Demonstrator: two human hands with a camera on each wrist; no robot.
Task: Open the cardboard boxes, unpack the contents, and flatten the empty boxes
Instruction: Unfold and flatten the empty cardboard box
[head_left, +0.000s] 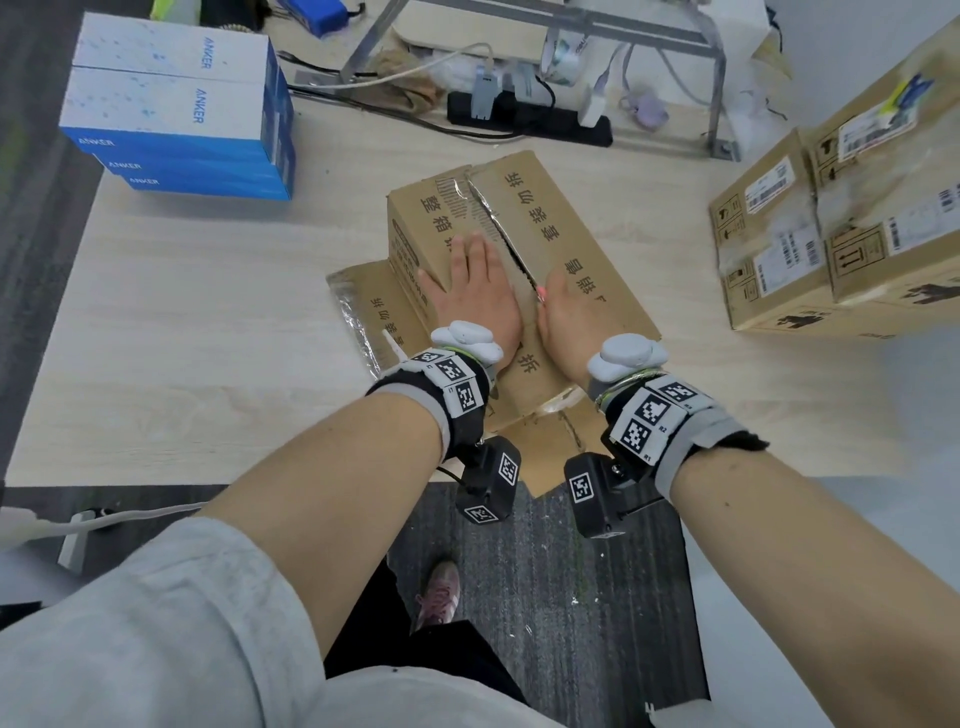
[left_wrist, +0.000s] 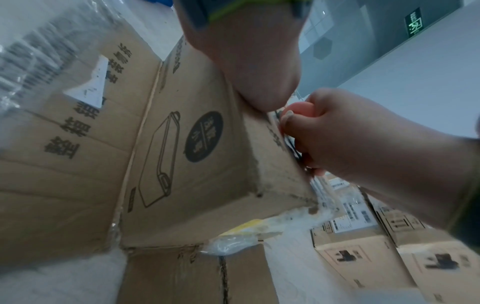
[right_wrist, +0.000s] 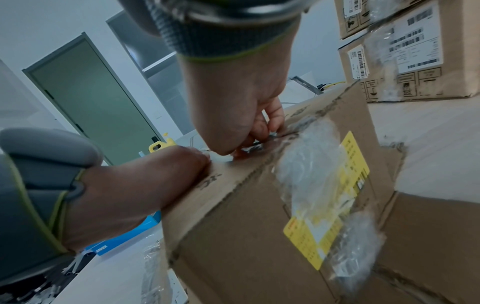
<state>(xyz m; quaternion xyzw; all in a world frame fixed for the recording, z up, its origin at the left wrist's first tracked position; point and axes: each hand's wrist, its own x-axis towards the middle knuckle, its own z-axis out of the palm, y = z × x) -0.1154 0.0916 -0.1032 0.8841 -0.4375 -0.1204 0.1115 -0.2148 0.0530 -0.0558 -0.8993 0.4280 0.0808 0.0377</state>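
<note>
A brown cardboard box with black printed characters stands on the table, its lower flaps splayed flat around it. My left hand lies flat with straight fingers on the left top flap. My right hand is curled round a small pink-handled cutter at the top centre seam, which gapes open from the far edge down to that hand. The left wrist view shows the box side and the pink handle inside the fist. In the right wrist view the fingers sit on the taped seam, beside the box end.
A stack of blue and white Anker boxes sits at the far left. Two sealed, labelled cardboard boxes stand at the right. A black power strip with cables and a metal frame lie behind. The table's near edge runs below my wrists.
</note>
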